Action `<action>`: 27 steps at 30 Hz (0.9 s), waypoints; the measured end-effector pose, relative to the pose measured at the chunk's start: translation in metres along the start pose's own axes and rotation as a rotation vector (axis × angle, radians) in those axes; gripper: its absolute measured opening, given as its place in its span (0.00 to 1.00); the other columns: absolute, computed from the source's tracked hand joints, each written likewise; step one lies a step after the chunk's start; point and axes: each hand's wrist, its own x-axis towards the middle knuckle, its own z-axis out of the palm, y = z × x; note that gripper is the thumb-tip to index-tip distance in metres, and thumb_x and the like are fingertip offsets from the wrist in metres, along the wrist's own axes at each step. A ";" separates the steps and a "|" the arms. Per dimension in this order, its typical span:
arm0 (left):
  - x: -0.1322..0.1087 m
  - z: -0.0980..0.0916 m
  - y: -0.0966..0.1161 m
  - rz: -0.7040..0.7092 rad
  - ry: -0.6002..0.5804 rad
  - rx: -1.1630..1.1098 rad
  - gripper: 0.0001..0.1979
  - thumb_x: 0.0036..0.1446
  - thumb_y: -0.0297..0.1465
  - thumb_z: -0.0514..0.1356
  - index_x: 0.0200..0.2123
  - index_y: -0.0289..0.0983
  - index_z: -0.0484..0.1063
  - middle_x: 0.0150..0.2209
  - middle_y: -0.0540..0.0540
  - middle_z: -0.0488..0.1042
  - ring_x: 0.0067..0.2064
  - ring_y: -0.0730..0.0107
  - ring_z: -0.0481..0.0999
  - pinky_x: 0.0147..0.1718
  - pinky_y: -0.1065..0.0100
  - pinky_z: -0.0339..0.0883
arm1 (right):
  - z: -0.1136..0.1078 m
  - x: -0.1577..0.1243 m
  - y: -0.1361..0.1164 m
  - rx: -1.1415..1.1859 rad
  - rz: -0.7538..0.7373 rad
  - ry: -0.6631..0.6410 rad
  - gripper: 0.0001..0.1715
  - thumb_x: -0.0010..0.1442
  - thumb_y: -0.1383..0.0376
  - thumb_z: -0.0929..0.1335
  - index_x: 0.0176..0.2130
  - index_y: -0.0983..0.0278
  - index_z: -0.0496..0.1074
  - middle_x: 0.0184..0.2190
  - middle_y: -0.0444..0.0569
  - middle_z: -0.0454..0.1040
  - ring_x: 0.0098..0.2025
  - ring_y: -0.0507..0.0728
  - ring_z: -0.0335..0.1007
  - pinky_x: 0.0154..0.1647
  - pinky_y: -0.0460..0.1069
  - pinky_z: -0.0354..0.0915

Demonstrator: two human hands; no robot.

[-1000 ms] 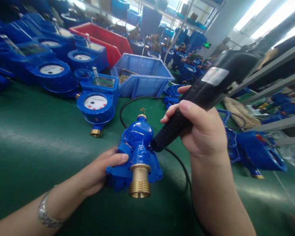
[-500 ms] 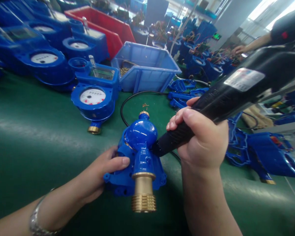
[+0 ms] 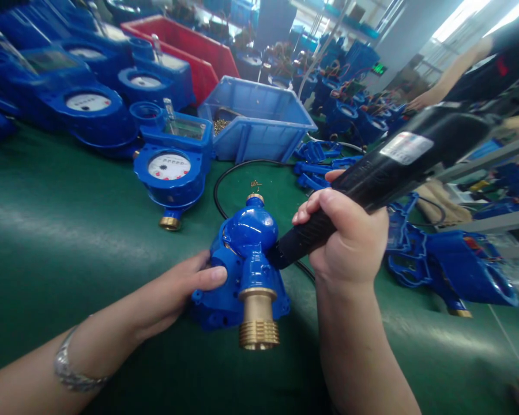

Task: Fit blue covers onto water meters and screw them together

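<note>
Right hand (image 3: 350, 239) fisted around black electric screwdriver (image 3: 372, 173), tip apparently at the side of the upturned blue water meter (image 3: 246, 253) on green mat (image 3: 69, 242), left hand (image 3: 177, 294) clasping its body, blue bin (image 3: 259, 124) behind.
</note>
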 end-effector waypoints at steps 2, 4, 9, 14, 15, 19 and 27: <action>0.000 -0.001 0.000 0.004 0.006 0.002 0.29 0.43 0.38 0.68 0.50 0.36 0.68 0.43 0.41 0.79 0.42 0.57 0.78 0.40 0.65 0.71 | 0.000 0.001 -0.001 0.014 0.011 -0.016 0.12 0.45 0.70 0.68 0.35 0.64 0.66 0.16 0.37 0.68 0.16 0.50 0.65 0.19 0.46 0.64; 0.002 -0.001 -0.001 0.011 0.015 -0.003 0.28 0.42 0.37 0.68 0.47 0.34 0.69 0.41 0.41 0.80 0.40 0.58 0.78 0.40 0.65 0.71 | 0.000 0.005 -0.007 0.030 0.041 -0.072 0.14 0.44 0.70 0.68 0.35 0.64 0.67 0.16 0.37 0.69 0.16 0.51 0.66 0.19 0.47 0.64; 0.006 -0.002 -0.006 0.020 0.006 0.027 0.28 0.43 0.37 0.65 0.48 0.31 0.68 0.43 0.37 0.79 0.42 0.54 0.78 0.43 0.61 0.70 | -0.003 0.009 -0.061 0.014 -0.152 -0.060 0.09 0.43 0.69 0.67 0.30 0.62 0.69 0.16 0.39 0.67 0.17 0.52 0.64 0.19 0.48 0.63; 0.007 -0.005 -0.010 0.020 0.014 0.052 0.32 0.45 0.39 0.64 0.52 0.30 0.64 0.47 0.33 0.76 0.47 0.46 0.75 0.49 0.52 0.65 | -0.017 -0.015 -0.101 -0.061 -0.208 -0.003 0.12 0.48 0.69 0.62 0.32 0.65 0.74 0.18 0.41 0.65 0.19 0.49 0.62 0.22 0.47 0.63; 0.007 -0.004 -0.011 0.022 0.018 0.055 0.32 0.45 0.39 0.64 0.52 0.30 0.64 0.48 0.33 0.75 0.48 0.46 0.75 0.50 0.51 0.65 | -0.020 -0.020 -0.101 -0.061 -0.196 -0.016 0.13 0.49 0.69 0.63 0.33 0.65 0.74 0.19 0.42 0.66 0.20 0.50 0.63 0.22 0.48 0.62; 0.009 -0.003 -0.012 0.055 0.000 0.056 0.31 0.46 0.39 0.63 0.52 0.31 0.65 0.48 0.34 0.75 0.48 0.45 0.74 0.50 0.50 0.64 | -0.023 -0.034 -0.084 -0.077 -0.119 -0.007 0.12 0.49 0.71 0.64 0.35 0.64 0.72 0.19 0.41 0.68 0.20 0.51 0.65 0.23 0.49 0.63; 0.010 -0.001 -0.019 0.108 0.086 0.013 0.30 0.44 0.38 0.64 0.50 0.32 0.65 0.46 0.35 0.75 0.45 0.46 0.75 0.47 0.51 0.66 | -0.023 -0.048 -0.049 -0.001 0.052 -0.006 0.10 0.47 0.69 0.68 0.34 0.63 0.67 0.18 0.40 0.69 0.19 0.51 0.66 0.22 0.48 0.64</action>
